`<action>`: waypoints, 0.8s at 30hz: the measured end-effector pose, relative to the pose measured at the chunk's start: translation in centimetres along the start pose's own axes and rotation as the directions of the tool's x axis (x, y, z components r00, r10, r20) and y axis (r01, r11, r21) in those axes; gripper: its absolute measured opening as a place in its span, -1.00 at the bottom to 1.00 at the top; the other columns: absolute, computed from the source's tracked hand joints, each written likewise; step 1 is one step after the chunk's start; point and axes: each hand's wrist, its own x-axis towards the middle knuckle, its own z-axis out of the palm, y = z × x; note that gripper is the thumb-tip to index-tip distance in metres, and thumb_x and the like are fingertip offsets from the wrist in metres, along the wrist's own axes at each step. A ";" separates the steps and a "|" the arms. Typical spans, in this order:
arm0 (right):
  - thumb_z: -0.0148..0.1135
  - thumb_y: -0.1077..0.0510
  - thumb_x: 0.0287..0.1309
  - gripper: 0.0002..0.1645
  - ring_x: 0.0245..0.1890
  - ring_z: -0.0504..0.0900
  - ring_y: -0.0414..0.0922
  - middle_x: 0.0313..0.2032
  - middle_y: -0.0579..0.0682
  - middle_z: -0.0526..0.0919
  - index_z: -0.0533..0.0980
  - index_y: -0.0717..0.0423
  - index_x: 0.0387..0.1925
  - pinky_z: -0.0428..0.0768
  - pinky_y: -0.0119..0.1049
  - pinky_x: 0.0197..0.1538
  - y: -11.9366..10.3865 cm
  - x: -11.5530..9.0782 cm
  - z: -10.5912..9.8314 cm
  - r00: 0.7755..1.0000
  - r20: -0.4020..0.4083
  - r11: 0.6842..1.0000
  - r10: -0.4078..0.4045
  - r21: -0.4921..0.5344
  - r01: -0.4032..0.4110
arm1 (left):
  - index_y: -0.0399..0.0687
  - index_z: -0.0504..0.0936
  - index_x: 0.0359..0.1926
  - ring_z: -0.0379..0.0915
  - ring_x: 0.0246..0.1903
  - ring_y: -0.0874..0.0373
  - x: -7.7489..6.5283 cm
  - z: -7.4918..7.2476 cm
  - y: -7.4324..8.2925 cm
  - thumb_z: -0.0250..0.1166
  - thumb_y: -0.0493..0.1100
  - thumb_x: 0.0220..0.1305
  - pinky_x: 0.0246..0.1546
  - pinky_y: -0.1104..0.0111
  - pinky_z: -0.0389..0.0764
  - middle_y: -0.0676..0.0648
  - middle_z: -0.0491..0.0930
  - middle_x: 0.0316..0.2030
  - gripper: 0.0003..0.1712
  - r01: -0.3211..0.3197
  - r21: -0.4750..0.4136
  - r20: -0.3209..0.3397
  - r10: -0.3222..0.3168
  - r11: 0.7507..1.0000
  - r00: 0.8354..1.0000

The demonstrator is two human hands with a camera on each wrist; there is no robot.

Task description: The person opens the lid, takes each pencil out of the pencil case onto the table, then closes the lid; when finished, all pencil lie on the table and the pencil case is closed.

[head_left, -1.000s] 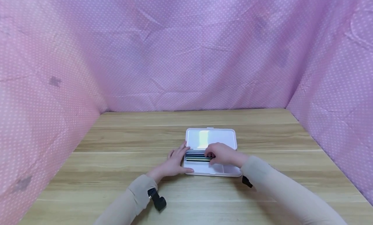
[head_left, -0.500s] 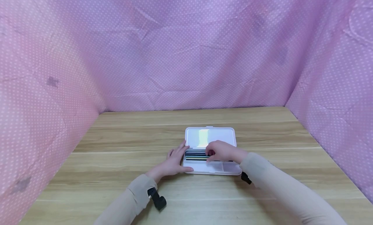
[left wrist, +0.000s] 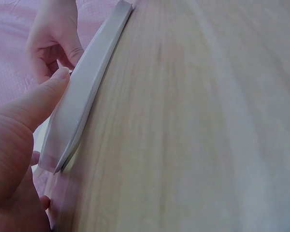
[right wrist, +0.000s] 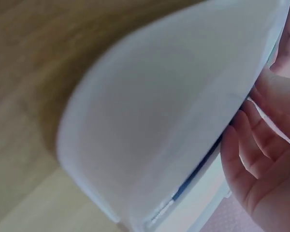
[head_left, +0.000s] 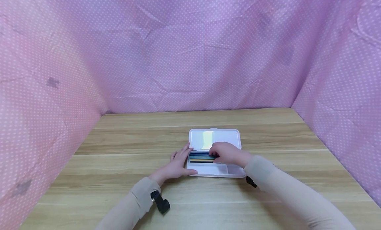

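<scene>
A white plastic pencil case lies with its lid folded back. Long thin pencils, dark, blue and yellowish, fill its rear compartment. My left hand rests at the case's left end, fingers spread, the thumb along the front rim. In the left wrist view, that straight thumb lies over the near edge. My right hand reaches into the rear compartment with curled fingers and grips at the pencils, covering their right part. The right wrist view shows its fingertips down at a dark blue pencil beside the divider.
The case's front section has a divider, with a smaller compartment at the right. Wooden tabletop surrounds the case. Pink dotted cloth hangs behind the table and along both sides. A black camera mount sits at the left wrist.
The right hand has stayed over the pencils with small finger shifts. More blue and yellowish pencils show at its left now. The left hand has kept its place on the case.
</scene>
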 end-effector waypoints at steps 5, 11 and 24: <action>0.39 0.28 -0.01 -0.89 -0.45 0.40 -0.21 -0.50 -0.16 0.52 0.60 0.07 -0.42 0.47 -0.27 -0.21 -0.3 0.2 -0.1 0.999 0.039 1.000 0.014 -0.028 -0.013 | -0.06 0.06 0.45 -0.31 0.47 -0.09 0.1 0.1 -0.1 0.38 0.17 0.06 0.37 -0.14 -0.32 -0.08 -0.29 0.51 0.05 0.005 -0.004 0.004 -0.005 1.000 1.000; 0.40 0.27 -0.02 -0.87 -0.47 0.38 -0.23 -0.54 -0.20 0.52 0.57 0.05 -0.47 0.43 -0.31 -0.25 0.1 0.4 0.0 0.998 0.058 1.000 -0.007 0.014 0.007 | -0.05 0.04 0.45 -0.31 0.47 -0.08 0.2 0.2 -0.2 0.37 0.20 0.07 0.37 -0.15 -0.33 -0.07 -0.30 0.51 0.06 0.006 -0.003 0.013 -0.006 1.000 1.000; 0.40 0.20 0.01 -0.87 -0.44 0.44 -0.27 -0.46 -0.19 0.63 0.67 0.07 -0.33 0.49 -0.33 -0.18 0.7 0.4 -0.3 0.998 0.042 0.986 0.053 0.156 -0.059 | -0.09 0.07 0.43 -0.27 0.47 -0.10 0.0 0.0 0.1 0.39 0.16 0.06 0.35 -0.17 -0.30 -0.11 -0.27 0.51 0.04 -0.009 -0.006 0.003 0.009 1.000 1.000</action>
